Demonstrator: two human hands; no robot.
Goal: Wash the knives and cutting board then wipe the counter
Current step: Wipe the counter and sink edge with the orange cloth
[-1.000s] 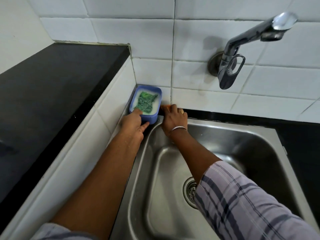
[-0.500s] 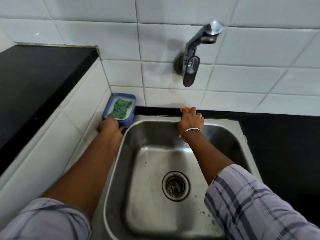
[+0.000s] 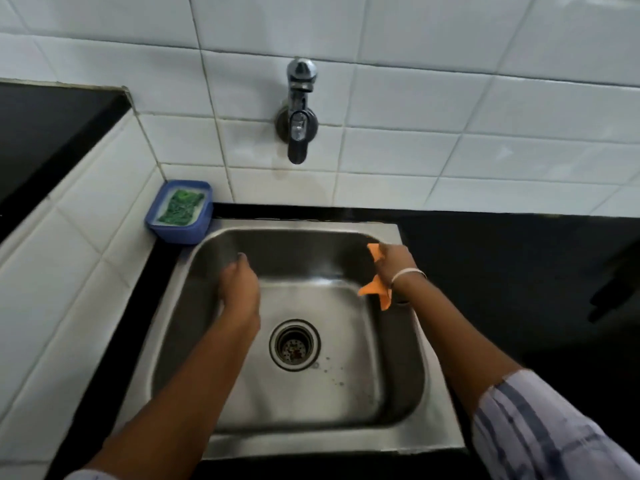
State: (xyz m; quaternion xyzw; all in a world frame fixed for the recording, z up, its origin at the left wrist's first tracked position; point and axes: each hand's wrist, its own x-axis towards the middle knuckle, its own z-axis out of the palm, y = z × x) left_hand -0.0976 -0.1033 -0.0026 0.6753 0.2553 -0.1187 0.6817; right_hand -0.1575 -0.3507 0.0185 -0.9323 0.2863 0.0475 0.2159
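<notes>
sink taken as landmark | right hand clenched on orange cloth at sink's back right corner | left hand held empty, loosely curled, over basin's left side | blue tub with green scrubber at sink's back left corner | black counter right of sink

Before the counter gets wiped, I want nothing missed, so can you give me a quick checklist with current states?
1. Orange cloth gripped in right hand: ok.
2. Left hand free, over the sink: ok.
3. Sink basin free of knives and cutting board: ok.
4. Tap not running: ok.
5. Green scrubber back in blue tub: ok.
6. Cloth damp enough: cannot tell.
</notes>
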